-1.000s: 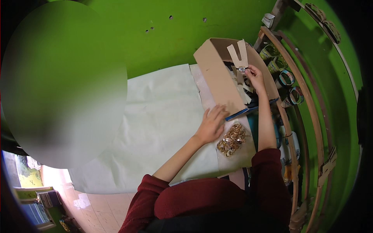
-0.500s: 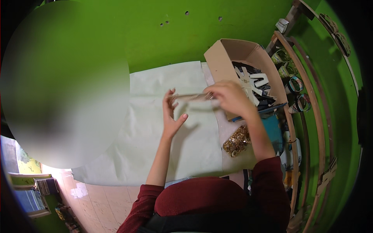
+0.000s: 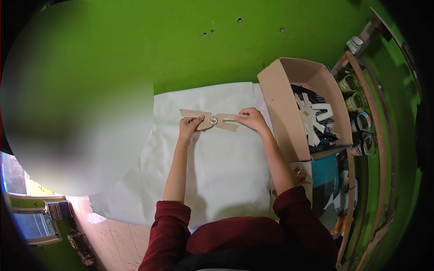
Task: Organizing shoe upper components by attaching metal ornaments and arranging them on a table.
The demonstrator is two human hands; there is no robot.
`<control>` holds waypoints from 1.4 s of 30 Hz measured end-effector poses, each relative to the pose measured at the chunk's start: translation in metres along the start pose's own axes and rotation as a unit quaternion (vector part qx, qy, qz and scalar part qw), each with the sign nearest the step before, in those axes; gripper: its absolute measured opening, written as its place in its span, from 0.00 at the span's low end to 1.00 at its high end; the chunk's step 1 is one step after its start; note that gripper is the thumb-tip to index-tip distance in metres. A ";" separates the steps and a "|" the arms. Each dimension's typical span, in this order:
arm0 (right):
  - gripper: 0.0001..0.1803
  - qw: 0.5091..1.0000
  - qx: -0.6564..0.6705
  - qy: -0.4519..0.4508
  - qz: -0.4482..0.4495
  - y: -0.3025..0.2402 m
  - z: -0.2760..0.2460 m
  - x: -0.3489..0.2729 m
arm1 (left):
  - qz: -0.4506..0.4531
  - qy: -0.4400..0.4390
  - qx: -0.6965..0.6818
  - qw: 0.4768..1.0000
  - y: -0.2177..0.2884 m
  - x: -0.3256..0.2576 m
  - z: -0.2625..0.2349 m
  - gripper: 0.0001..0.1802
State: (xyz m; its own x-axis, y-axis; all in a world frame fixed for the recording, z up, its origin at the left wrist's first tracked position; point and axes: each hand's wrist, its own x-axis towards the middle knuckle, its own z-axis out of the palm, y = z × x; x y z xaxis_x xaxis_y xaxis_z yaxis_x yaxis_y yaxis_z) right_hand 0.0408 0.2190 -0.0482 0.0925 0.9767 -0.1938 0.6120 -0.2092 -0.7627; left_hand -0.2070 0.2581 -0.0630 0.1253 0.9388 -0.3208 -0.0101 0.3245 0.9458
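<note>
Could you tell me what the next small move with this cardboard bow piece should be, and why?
Probably lower it flat onto the white paper sheet and press the ends down. The left hand and right hand each pinch one end of the tan bow-shaped cardboard piece, with its round metal centre facing up, over a bare part of the sheet beside the open cardboard box.
</note>
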 end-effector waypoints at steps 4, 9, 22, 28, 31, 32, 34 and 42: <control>0.15 0.974 0.218 0.058 -0.023 0.035 0.039 0.036 | -0.028 0.015 0.009 0.999 -0.026 0.038 0.002 0.12; 0.12 0.942 0.212 0.259 -0.010 0.033 0.058 0.068 | 0.099 0.069 0.039 0.992 -0.040 0.066 0.019 0.12; 0.14 0.948 0.093 0.297 -0.067 0.057 0.030 0.114 | 0.200 0.090 0.186 0.958 -0.015 0.077 0.052 0.17; 0.16 0.945 -0.076 0.314 -0.046 0.062 0.032 0.114 | 0.144 0.076 0.244 0.956 -0.015 0.078 0.050 0.12; 0.17 0.933 -0.045 0.349 -0.074 0.056 0.030 0.111 | 0.273 0.091 0.201 0.936 -0.019 0.084 0.050 0.13; 0.17 0.933 -0.042 0.349 -0.076 0.052 0.030 0.112 | 0.275 0.094 0.203 0.935 -0.020 0.086 0.045 0.13; 0.18 0.921 -0.038 0.380 -0.076 0.056 0.025 0.111 | 0.270 0.061 0.201 0.940 -0.015 0.085 0.049 0.11; 0.21 0.932 -0.094 0.347 -0.043 0.054 0.021 0.112 | 0.227 0.061 0.266 0.935 -0.008 0.082 0.048 0.15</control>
State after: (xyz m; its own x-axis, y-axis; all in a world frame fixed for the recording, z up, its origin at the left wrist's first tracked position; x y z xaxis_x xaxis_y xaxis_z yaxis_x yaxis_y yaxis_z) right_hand 0.0681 0.3162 -0.1243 0.4820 0.7995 0.3584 0.7612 -0.1796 -0.6232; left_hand -0.1488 0.3274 -0.0946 0.1127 0.9828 0.1466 0.4645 -0.1825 0.8666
